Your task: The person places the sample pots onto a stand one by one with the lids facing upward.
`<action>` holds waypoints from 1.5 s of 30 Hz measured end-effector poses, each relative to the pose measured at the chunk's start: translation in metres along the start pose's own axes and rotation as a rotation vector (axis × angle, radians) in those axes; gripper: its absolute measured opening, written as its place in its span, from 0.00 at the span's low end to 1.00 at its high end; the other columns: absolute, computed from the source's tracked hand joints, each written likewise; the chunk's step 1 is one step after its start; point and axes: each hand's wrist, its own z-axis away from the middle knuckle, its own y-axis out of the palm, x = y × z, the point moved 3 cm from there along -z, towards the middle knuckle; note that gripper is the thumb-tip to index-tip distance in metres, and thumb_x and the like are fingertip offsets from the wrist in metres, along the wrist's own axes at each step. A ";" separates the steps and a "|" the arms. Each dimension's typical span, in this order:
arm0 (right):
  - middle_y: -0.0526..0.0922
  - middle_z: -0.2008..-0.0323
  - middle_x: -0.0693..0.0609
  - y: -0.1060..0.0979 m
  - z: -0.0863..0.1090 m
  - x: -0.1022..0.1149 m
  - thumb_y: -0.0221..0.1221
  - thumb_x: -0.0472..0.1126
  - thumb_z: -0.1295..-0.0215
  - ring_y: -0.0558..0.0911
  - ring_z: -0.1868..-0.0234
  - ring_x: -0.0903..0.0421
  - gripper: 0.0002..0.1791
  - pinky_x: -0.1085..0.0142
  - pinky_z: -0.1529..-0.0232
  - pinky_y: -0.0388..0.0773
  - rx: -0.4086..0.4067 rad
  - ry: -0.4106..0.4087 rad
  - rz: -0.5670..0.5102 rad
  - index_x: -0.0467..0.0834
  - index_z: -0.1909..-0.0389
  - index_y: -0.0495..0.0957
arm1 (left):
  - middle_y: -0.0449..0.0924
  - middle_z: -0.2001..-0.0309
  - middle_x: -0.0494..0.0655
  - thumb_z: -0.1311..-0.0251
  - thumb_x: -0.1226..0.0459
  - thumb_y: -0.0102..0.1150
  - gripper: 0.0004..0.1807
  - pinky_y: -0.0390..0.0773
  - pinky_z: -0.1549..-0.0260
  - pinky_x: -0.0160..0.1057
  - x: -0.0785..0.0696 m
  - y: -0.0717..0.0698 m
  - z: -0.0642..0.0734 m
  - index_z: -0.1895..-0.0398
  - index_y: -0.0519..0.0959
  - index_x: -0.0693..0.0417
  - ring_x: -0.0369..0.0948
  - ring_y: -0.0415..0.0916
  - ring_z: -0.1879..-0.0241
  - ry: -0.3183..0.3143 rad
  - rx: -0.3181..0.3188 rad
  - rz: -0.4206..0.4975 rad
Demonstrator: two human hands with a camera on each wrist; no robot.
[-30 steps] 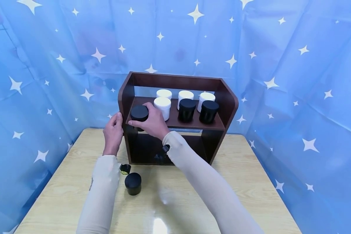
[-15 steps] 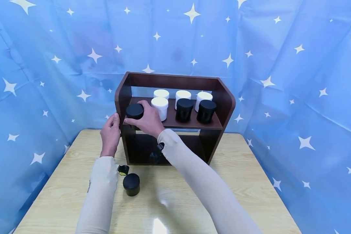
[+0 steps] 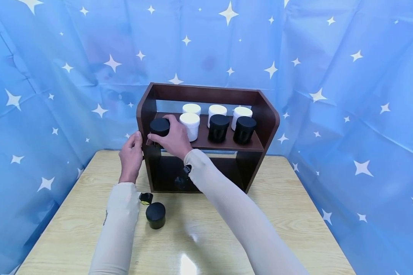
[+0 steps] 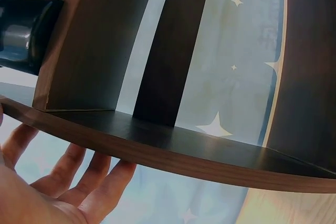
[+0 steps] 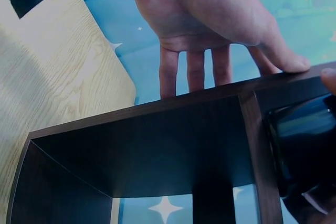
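In the head view my right hand point(image 3: 174, 137) grips a black lidded jar point(image 3: 160, 126) at the left front of the upper board of a dark brown two-tier shelf point(image 3: 206, 91). Thumb and fingers stand on either side of the jar; whether its base touches the board is hidden. My left hand point(image 3: 130, 157) rests against the outside of the shelf's left panel. Its fingers, fairly straight, touch the panel, and the thumb lies at the front edge, as the right wrist view shows. A white jar point(image 3: 190, 126) stands just right of my right hand.
Several white jars stand along the upper board, with a black jar point(image 3: 218, 128) and another black jar point(image 3: 245, 130) in front at the right. One more black jar point(image 3: 155, 215) stands on the wooden table point(image 3: 282, 221) near my left forearm. A blue star-patterned curtain point(image 3: 316, 61) surrounds the table.
My right hand and the black jar have shifted slightly left, closer to the left panel. The left hand stays against the panel. The head view has swung a little.
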 end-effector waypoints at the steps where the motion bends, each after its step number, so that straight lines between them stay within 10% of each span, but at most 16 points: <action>1: 0.77 0.38 0.47 0.000 0.000 0.000 0.68 0.52 0.38 0.80 0.43 0.51 0.38 0.58 0.42 0.81 -0.003 -0.001 0.000 0.46 0.31 0.65 | 0.65 0.25 0.43 0.33 0.30 0.37 0.36 0.64 0.27 0.56 0.000 0.000 0.000 0.28 0.69 0.32 0.46 0.59 0.24 0.000 0.000 0.000; 45: 0.68 0.33 0.43 0.018 -0.017 0.004 0.63 0.50 0.31 0.73 0.37 0.51 0.40 0.60 0.33 0.75 -0.126 0.024 0.142 0.43 0.26 0.55 | 0.70 0.28 0.46 0.34 0.29 0.37 0.35 0.69 0.32 0.55 0.002 -0.001 0.002 0.31 0.73 0.30 0.46 0.63 0.27 -0.002 -0.007 -0.010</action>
